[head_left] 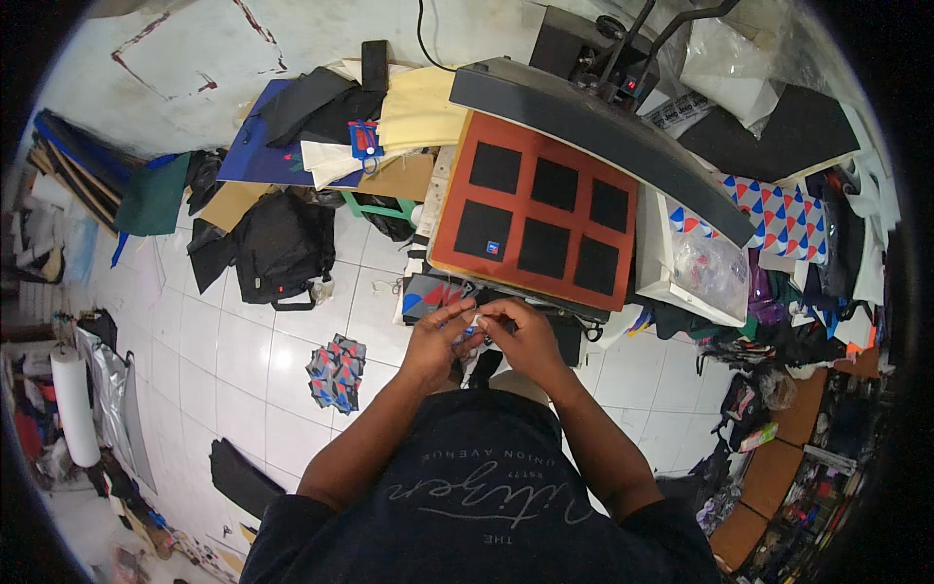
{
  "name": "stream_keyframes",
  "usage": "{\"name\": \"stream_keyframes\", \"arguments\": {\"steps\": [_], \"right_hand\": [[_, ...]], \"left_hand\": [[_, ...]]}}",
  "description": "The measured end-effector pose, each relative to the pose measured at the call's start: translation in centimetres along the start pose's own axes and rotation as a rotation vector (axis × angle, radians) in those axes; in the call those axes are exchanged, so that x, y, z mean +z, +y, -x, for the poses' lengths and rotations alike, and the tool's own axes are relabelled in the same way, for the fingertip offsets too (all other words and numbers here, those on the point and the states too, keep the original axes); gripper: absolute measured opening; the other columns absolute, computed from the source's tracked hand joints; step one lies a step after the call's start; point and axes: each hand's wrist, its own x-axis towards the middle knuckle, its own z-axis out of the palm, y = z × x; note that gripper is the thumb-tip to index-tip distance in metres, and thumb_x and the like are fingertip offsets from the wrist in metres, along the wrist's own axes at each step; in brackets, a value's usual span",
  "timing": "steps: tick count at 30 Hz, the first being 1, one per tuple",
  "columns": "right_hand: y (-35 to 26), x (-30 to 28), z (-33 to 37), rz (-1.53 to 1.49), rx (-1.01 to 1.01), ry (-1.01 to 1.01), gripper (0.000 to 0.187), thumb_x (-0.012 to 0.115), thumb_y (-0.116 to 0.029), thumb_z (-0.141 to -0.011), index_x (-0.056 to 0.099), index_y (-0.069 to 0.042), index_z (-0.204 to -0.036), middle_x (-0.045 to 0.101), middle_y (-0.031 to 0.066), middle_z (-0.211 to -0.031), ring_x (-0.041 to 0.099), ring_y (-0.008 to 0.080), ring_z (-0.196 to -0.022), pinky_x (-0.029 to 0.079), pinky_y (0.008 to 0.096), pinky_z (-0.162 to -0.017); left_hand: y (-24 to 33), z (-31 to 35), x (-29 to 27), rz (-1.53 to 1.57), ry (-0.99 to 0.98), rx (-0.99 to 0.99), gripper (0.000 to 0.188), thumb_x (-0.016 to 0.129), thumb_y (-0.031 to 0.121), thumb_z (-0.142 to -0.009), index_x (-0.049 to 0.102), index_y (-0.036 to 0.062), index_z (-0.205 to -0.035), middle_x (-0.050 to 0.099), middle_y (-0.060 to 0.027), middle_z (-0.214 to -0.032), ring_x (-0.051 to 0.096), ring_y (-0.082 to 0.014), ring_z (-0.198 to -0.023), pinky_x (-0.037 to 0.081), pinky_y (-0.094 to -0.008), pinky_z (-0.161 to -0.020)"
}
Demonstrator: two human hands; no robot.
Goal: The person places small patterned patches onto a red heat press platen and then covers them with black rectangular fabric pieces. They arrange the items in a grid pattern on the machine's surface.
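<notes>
Pinching a small white-and-blue piece [473,328] — outline partly hidden — between bent fingers and thumbs of left hand [438,343] and right hand [525,337], just in front of the red press pad [525,190]. On that pad, six black squares [556,184], with a small blue patch [492,248] on the near-left one. Beyond the pad, a dark-grey press head [584,127]. To the pad's right, a white tray [693,304] holding clear plastic [705,265]. Left of the pad, a black backpack [284,243]; nearer and left of the pad, a pile of grey, red and blue patterned pieces [337,374].
</notes>
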Motion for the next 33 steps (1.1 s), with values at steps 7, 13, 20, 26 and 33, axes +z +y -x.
{"name": "stream_keyframes", "arguments": {"steps": [7,13,20,26,33], "right_hand": [[0.1,-2.8,1.7,-0.102,-0.012,0.104,0.013,0.063,-0.013,-0.088,0.061,-0.001,-0.094,0.063,0.0083,-0.088,0.061,0.0176,-0.077,0.047,0.029,-0.071],[2.3,-4.9,3.0,0.244,-0.526,0.193,0.013,0.065,-0.004,-0.081,0.062,-0.001,-0.094,0.065,0.0134,-0.091,0.064,0.0292,-0.084,0.051,0.0391,-0.074],[2.6,-6.2,3.4,0.3,-0.616,0.202,0.013,0.065,-0.002,-0.079,0.063,-0.001,-0.091,0.066,0.0125,-0.089,0.065,0.0266,-0.082,0.053,0.0379,-0.069],[3.9,-5.5,3.5,0.224,-0.547,0.202,0.016,0.066,-0.003,-0.077,0.064,-0.001,-0.093,0.066,0.0117,-0.09,0.065,0.0274,-0.082,0.053,0.0383,-0.072],[2.6,-6.8,3.3,-0.042,-0.108,0.042,0.019,0.063,-0.012,-0.084,0.063,-0.002,-0.099,0.066,0.0129,-0.091,0.066,0.0247,-0.083,0.051,0.0342,-0.074]], "left_hand": [[-2.9,0.0,2.2,0.117,0.048,0.016,0.023,0.055,0.015,-0.094,0.055,0.0001,-0.112,0.061,-0.0105,-0.103,0.061,-0.0183,-0.09,0.052,-0.0298,-0.08],[-4.7,0.5,4.0,0.064,-0.056,0.018,0.019,0.057,0.02,-0.093,0.057,0.0041,-0.104,0.061,-0.0074,-0.094,0.06,-0.0158,-0.085,0.049,-0.0271,-0.074],[-5.2,0.5,5.1,0.028,-0.032,0.023,0.016,0.059,0.019,-0.092,0.059,0.0051,-0.1,0.061,-0.0048,-0.093,0.058,-0.014,-0.083,0.045,-0.026,-0.073],[-5.4,0.0,5.1,-0.045,-0.007,0.054,0.013,0.058,0.017,-0.092,0.059,0.0066,-0.098,0.06,-0.0014,-0.088,0.058,-0.0111,-0.082,0.044,-0.0236,-0.069],[-5.9,-0.7,4.4,-0.276,0.032,0.069,0.009,0.059,0.016,-0.09,0.062,0.0077,-0.093,0.062,-0.0004,-0.086,0.06,-0.0103,-0.077,0.046,-0.0236,-0.066]]}}
